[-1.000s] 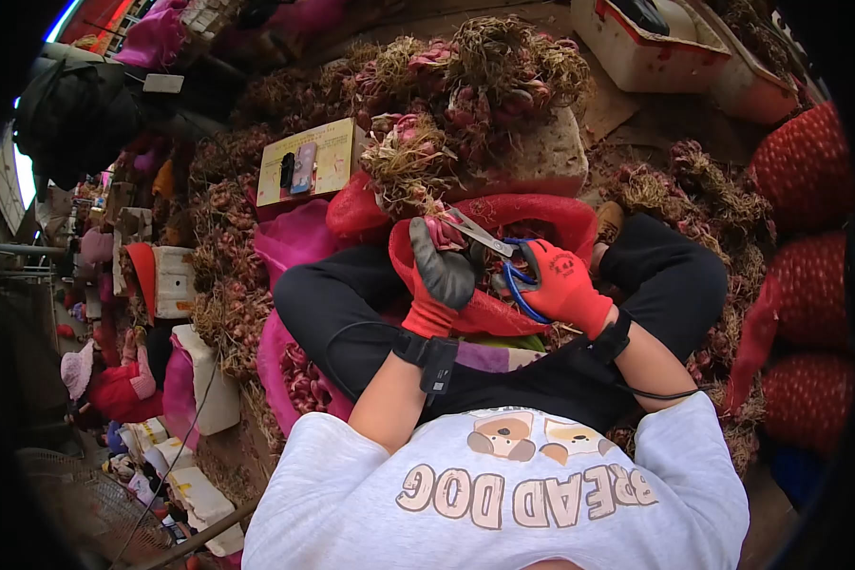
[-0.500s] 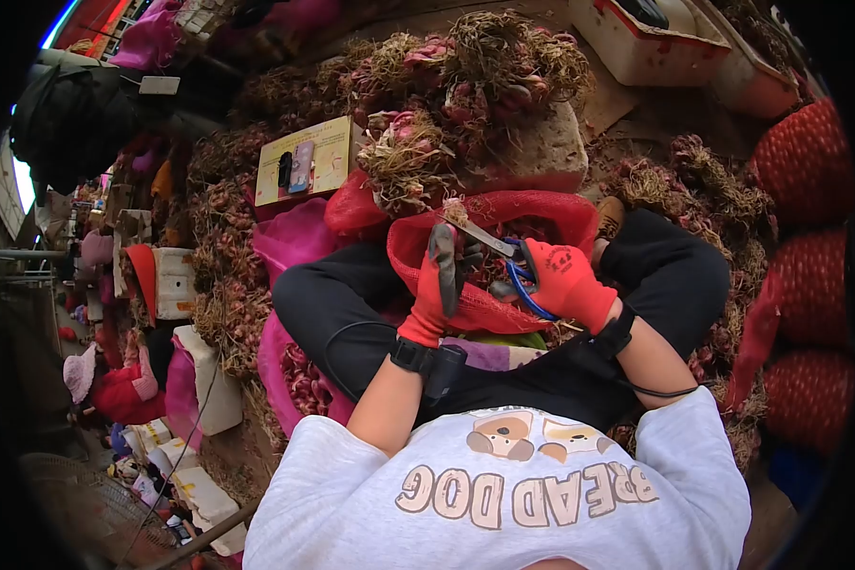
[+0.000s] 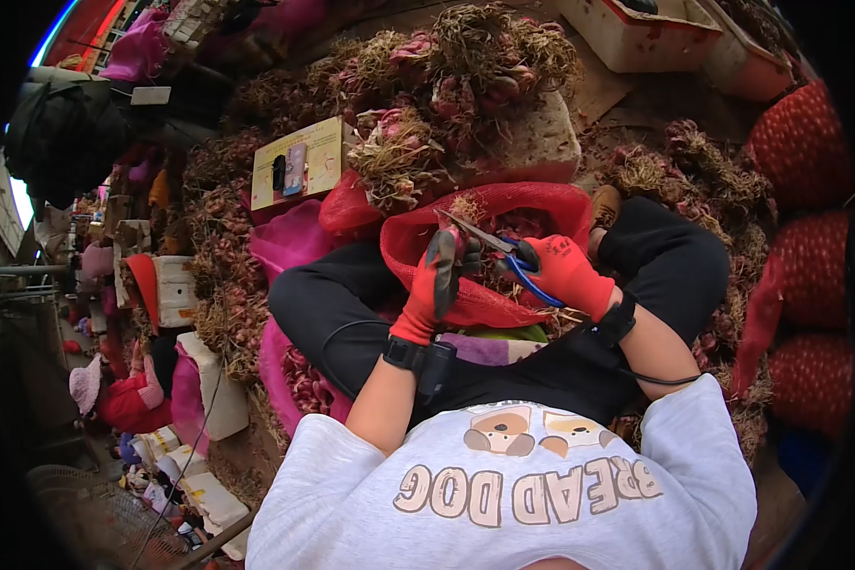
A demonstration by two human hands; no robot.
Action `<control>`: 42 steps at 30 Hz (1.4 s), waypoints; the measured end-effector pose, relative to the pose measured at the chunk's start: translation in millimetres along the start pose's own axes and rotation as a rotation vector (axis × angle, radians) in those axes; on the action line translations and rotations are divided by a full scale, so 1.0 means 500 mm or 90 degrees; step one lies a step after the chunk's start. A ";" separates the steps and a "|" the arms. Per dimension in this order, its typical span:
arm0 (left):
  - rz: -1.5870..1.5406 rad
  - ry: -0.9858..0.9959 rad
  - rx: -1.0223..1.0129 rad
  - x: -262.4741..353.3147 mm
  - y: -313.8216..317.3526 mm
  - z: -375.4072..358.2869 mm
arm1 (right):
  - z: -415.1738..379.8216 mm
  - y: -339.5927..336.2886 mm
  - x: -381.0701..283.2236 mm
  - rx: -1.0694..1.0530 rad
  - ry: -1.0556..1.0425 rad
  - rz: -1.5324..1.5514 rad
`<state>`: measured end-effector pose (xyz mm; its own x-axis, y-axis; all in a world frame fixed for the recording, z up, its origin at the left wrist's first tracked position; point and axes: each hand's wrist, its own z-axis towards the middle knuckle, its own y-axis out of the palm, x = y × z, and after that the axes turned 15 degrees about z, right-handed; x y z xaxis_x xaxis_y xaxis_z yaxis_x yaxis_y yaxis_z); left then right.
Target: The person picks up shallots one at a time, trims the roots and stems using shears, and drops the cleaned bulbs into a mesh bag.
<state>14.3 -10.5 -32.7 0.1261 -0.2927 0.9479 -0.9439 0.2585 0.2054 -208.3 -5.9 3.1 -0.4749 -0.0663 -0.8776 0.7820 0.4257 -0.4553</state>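
Note:
My right hand (image 3: 567, 273), in a red glove, is closed around the blue handles of a pair of scissors (image 3: 530, 279). Their blades point up and left, across the fingertips of my left hand (image 3: 437, 275). That hand wears a red glove with a dark palm, and its fingers are closed on a shallot mostly hidden from view. A tuft of dry roots (image 3: 465, 206) shows by the blade tips. Both hands are over an open red mesh bag (image 3: 423, 233) with shallots (image 3: 522, 226) inside.
Bunches of rooted shallots (image 3: 394, 152) lie ahead on and around a foam block (image 3: 541, 142). A yellow box (image 3: 318, 166) carries a phone (image 3: 294, 169). Filled red mesh sacks (image 3: 807, 256) line the right. A person in red (image 3: 133, 399) sits far left.
My hands stay over the bag, scissors in the right. The roots at the blades now stand a little higher above the left fingertips. The whole view has shifted slightly.

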 end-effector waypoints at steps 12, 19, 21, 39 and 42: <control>-0.023 0.142 0.119 -0.007 -0.048 -0.012 | -0.024 -0.017 -0.021 0.038 -0.042 -0.011; 0.251 0.086 0.068 0.025 -0.040 0.000 | -0.025 -0.023 -0.034 0.068 -0.058 -0.096; 0.269 0.113 0.094 0.018 -0.042 0.000 | -0.021 -0.022 -0.014 0.079 -0.107 -0.134; 0.540 0.187 0.136 0.087 -0.042 0.006 | -0.019 -0.035 -0.009 0.079 -0.110 -0.105; 0.462 0.180 0.093 0.078 -0.047 0.007 | -0.018 -0.032 -0.010 0.071 -0.108 -0.117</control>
<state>40.3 -31.3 -1.6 -0.4815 0.1523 0.8631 -0.8485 0.1658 -0.5026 -222.0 -4.0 16.1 -0.5454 -0.2876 -0.7873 0.7334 0.2909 -0.6144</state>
